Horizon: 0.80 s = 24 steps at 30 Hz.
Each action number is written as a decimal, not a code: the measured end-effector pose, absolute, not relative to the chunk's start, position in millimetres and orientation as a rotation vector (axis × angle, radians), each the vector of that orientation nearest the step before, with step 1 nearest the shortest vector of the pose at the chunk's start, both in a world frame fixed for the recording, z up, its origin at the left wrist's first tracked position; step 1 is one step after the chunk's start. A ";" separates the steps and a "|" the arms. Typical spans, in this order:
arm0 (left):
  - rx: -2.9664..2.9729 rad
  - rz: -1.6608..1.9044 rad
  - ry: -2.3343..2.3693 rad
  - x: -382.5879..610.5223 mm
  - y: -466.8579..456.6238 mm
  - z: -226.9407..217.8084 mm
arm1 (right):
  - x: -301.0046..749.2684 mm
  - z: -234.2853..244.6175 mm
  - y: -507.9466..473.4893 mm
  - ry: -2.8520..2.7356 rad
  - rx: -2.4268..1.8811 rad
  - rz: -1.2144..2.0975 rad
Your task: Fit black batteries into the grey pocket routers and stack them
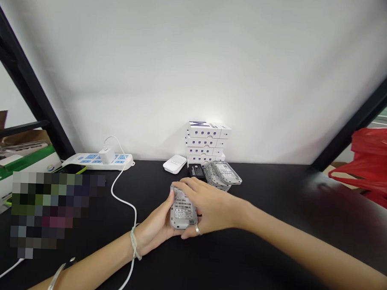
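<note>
Grey gadget [182,208] with its printed label facing up sits between the person's two hands, low over the black table [281,255]; whether it touches the surface cannot be told. The left hand [154,226] cups its lower left side, and the right hand [208,207] lies across the top with its fingers [183,186] curled over the far edge. Both grips are closed on the gadget. A silver ring [197,230] shows on the right hand, a cord bracelet [134,243] circles the left wrist, and a metal bangle [57,278] sits further down that arm.

Just beyond the right fingers, a fanned pile of similar gadgets [224,174] lies on the table, with a black battery [197,171] beside it and a small white router [175,163] a little to the left. A stack of white boxes [208,141] stands behind them against the white wall [197,64].

Further left, a white power strip with blue switches [96,161] carries a white charger [107,155], whose cable [128,197] runs down the table past the left hand. A pixelated patch [54,211] hides part of that side. A red plastic bag [368,165] shows past the table's right end, and a cardboard box [16,163] shows past the left.
</note>
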<state>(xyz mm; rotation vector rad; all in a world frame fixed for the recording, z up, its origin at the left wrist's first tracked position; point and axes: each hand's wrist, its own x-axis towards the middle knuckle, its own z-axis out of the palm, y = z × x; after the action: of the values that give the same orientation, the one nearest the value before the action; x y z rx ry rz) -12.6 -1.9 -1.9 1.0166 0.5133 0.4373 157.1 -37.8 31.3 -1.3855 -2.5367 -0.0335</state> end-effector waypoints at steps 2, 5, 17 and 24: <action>1.035 0.422 0.493 -12.1 -4.4 0.3 | 154.6 26.8 -47.0 -2.511 -1.370 -0.116; 1.044 0.388 0.437 -12.1 -5.0 1.7 | 175.0 38.9 -52.9 -2.414 -1.446 -0.053; 1.116 0.325 0.441 -12.9 -1.9 0.3 | 304.3 46.1 -23.9 -2.146 -1.710 0.350; 1.121 0.317 0.459 -10.9 -0.8 -0.4 | 295.3 27.3 -19.8 -1.916 -1.628 0.461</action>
<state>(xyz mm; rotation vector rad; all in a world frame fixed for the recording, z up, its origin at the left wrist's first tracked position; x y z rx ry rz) -10.9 -0.8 -0.4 1.1205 0.4586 0.3166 295.3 -19.8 27.3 -1.6275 -1.9157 0.4615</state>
